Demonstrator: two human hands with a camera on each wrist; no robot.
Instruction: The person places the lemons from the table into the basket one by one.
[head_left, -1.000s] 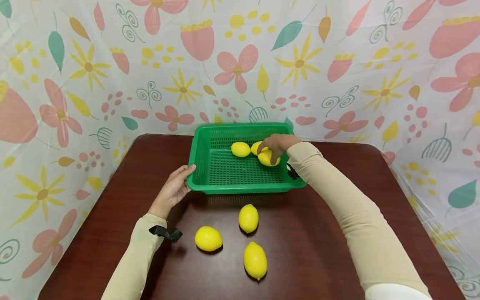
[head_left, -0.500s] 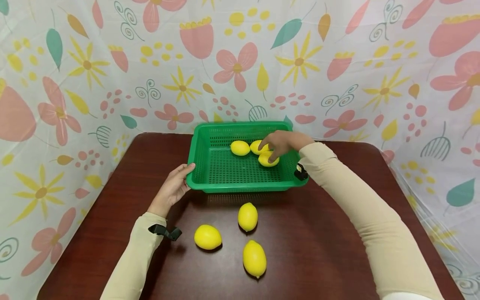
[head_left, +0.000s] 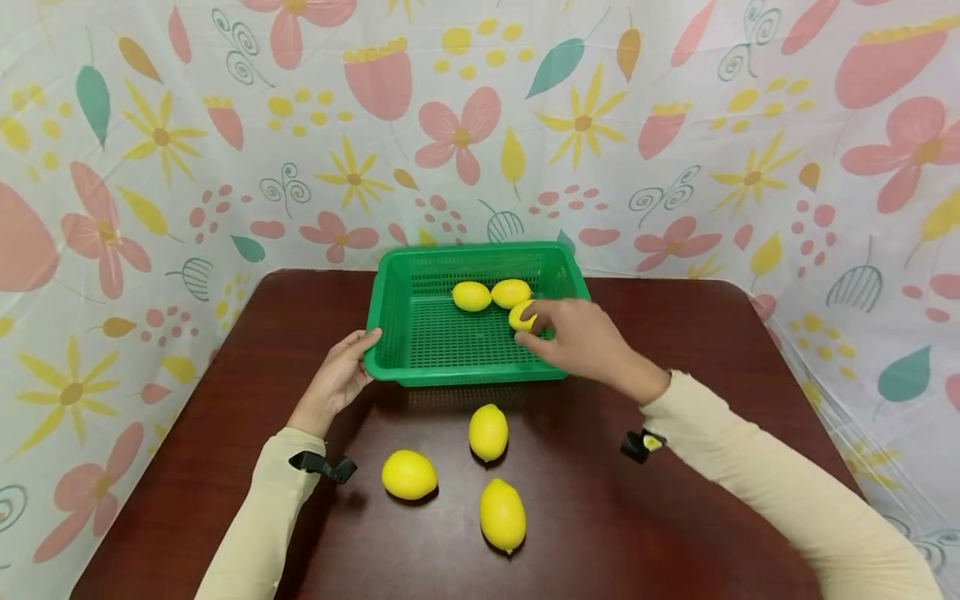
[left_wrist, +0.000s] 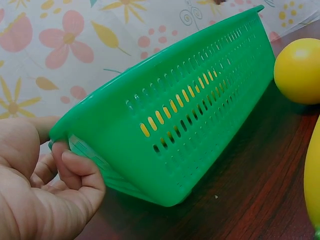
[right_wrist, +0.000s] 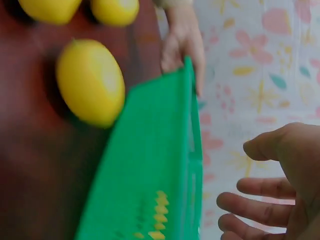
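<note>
One flowered sheet (head_left: 420, 208): fills the upper frame, pale, behind the table's far edge.
Dark table (head_left: 600, 500): glossy, down to the bottom edge; on that sheen, a bump could roll loose lemons.
Green basket (head_left: 465, 374): centre frame; a tug at its pinched corner could swing it.
Left hand (head_left: 335, 379): fingers clamped on the basket's left rim.
Right hand (head_left: 581, 337): fingers apart, holding nothing; blurred, so contact with the rightmost lemon (head_left: 522, 316) I can't tell; a careless knuckle could knock it.
Lemons (head_left: 488, 432): three in the basket, three on the table below.

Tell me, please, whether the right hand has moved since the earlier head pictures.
Yes: judged against the table, the right hand has drawn back toward the viewer and slightly right.
</note>
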